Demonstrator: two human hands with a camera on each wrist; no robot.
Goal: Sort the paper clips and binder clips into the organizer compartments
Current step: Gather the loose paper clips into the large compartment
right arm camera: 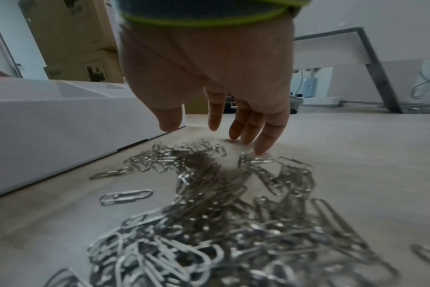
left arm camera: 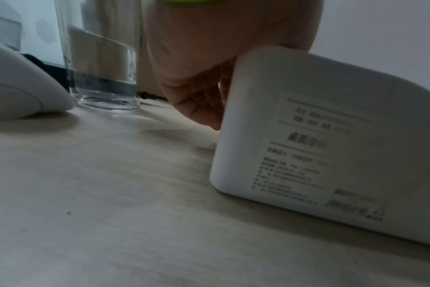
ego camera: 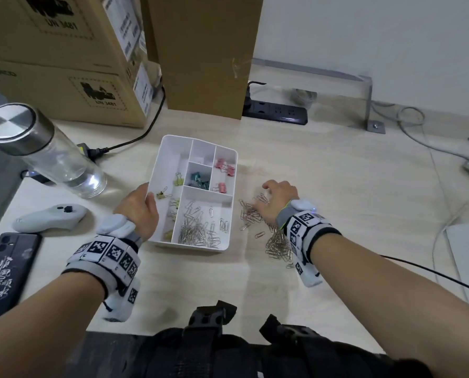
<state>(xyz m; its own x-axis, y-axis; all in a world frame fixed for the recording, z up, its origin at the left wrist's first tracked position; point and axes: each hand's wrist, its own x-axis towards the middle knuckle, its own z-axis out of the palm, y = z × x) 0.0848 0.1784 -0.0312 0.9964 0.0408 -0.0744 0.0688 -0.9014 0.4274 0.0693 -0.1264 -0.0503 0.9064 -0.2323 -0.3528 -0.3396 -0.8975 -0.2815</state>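
The white organizer (ego camera: pixel 170 154) stands mid-table. Pink binder clips (ego camera: pixel 225 166), teal ones (ego camera: pixel 200 180) and yellow-green ones (ego camera: pixel 177 181) lie in separate compartments, and silver paper clips (ego camera: pixel 197 227) fill the large near one. My left hand (ego camera: pixel 140 205) grips its left wall, thumb over the rim. In the left wrist view that hand (left arm camera: pixel 204 68) curls behind the organizer (left arm camera: pixel 331 136), whose labelled underside shows, tilted up. Right of it lies a loose paper clip pile (ego camera: pixel 255 214). My right hand (ego camera: pixel 274 192) hovers over it; its straight fingers (right arm camera: pixel 263 139) touch the far edge of the pile (right arm camera: pixel 221 213).
A glass bottle (ego camera: pixel 50 159), a white controller (ego camera: pixel 50 216) and a black phone (ego camera: pixel 6 268) sit to the left. Cardboard boxes (ego camera: pixel 64 64) and a power strip (ego camera: pixel 277 111) line the back. A black cable (ego camera: pixel 432 274) runs along the right.
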